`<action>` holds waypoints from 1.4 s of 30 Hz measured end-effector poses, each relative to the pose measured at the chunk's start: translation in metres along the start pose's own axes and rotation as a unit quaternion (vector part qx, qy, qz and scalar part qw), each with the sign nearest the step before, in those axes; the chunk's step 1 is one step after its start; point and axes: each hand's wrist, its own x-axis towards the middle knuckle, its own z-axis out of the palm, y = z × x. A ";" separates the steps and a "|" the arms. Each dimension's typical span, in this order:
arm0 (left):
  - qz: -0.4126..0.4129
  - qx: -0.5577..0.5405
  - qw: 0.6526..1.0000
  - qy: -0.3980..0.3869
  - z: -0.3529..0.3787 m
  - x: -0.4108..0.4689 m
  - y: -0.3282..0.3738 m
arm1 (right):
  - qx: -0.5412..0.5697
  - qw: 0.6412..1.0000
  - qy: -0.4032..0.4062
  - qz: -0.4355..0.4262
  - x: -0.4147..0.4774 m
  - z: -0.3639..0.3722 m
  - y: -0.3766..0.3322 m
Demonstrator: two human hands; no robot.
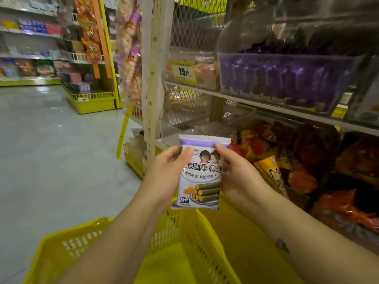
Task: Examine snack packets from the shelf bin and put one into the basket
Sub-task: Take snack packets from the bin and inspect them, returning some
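Holding a white-and-purple snack packet [202,181] upright, printed face toward you, you pinch its left edge with your left hand [167,171], thumb across the front, and its right edge with your right hand [238,175], thumb likewise on the front. The packet hangs over the far rim of the yellow basket [182,228]. Upper right, a clear shelf bin [287,83] holds purple packets, near a yellow price tag [184,72].
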 end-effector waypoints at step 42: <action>-0.174 -0.070 0.980 -0.072 0.006 -0.006 0.027 | -0.172 0.981 -0.028 -0.087 -0.024 -0.015 -0.011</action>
